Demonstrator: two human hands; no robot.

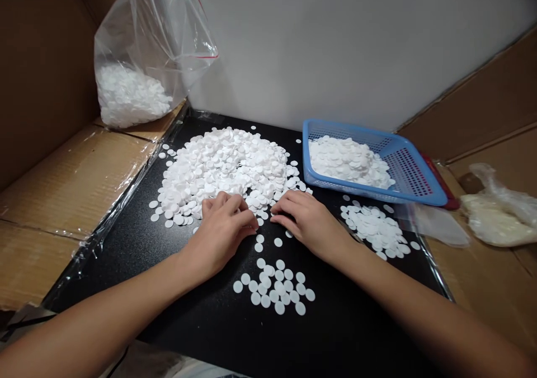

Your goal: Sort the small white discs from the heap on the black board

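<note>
A big pile of small white discs [226, 165] lies on a black work surface [201, 311]. My left hand [222, 227] rests at the pile's near edge, fingers curled down onto the discs. My right hand [308, 218] lies beside it, fingers bent and pointing left, tips touching loose discs at the pile's edge. What either hand pinches is hidden. A small flat cluster of discs [274, 286] sits just in front of both hands. Another heap of discs [375, 227] lies to the right of my right wrist.
A blue plastic basket [413, 168] holding more discs stands at the back right. A clear plastic bag [138, 59] with discs leans on cardboard at the back left. Cardboard flaps flank both sides, and a crumpled plastic bag [499, 210] lies far right.
</note>
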